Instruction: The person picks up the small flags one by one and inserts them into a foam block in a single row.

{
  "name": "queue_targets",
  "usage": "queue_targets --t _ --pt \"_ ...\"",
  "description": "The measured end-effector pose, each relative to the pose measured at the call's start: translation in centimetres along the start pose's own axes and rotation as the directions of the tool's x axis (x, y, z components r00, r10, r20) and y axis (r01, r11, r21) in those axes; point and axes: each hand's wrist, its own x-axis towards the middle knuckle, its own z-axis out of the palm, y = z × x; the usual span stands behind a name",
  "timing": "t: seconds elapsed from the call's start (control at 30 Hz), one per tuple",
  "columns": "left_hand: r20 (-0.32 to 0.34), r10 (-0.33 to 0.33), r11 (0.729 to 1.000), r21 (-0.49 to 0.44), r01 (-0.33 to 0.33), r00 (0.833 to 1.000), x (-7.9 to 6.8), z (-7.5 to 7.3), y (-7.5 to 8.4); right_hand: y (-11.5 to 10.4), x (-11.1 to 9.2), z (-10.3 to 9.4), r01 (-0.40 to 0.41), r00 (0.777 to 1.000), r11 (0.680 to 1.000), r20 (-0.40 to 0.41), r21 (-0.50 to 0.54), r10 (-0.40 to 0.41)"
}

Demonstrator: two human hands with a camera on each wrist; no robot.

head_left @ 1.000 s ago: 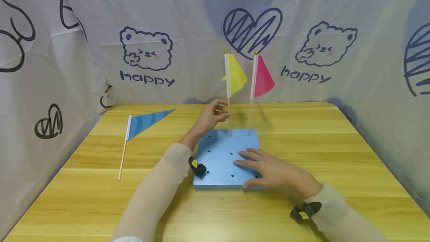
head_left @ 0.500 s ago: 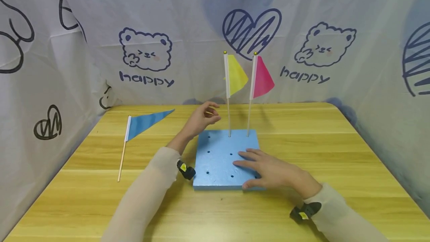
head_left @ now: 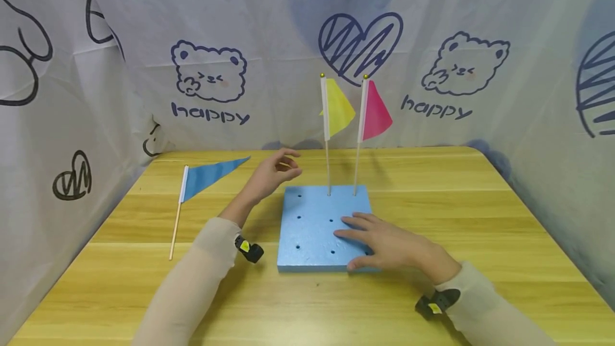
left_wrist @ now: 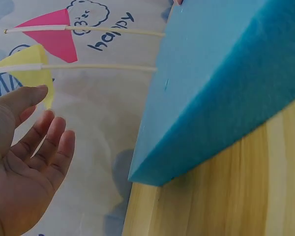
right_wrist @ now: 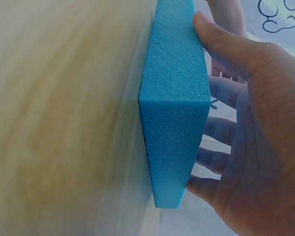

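Note:
A light blue foam board (head_left: 312, 234) with several small holes lies on the table. Two flags stand upright in its back row: a yellow flag (head_left: 338, 111) and, to its right, a pink flag (head_left: 376, 113). My left hand (head_left: 271, 175) hovers off the board's back left corner, holding nothing, its fingers loosely bent; the left wrist view shows its bare palm. Spread over the board's right side, my right hand (head_left: 389, 239) rests its fingertips on the top, with the thumb at the front edge. A blue pennant flag (head_left: 206, 179) lies on the table at the left.
The wooden table (head_left: 480, 218) runs back to a white curtain (head_left: 283, 68) printed with bears and hearts. Both flag sticks rise well above the board, between the hands and the curtain. Each wrist carries a small black camera, such as the left wrist camera (head_left: 250, 250).
My left hand has let go of the yellow flag's stick and moved left, away from it. The right hand stays in place on the board, and the flags stand as before.

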Motion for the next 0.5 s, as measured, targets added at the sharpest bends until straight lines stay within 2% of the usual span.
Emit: queue_targets --t 0.3,0.5 --pt "0.014 -0.022 0.999 0.034 0.021 1.000 -2.2 -2.3 -0.3 0.0 -0.1 0.1 0.016 1.000 1.000 -0.009 -0.005 -0.016" --pt "0.010 -0.031 0.991 0.134 0.029 0.999 -3.8 -4.2 -1.1 0.1 -0.1 0.1 0.020 1.000 1.000 -0.015 -0.013 -0.020"
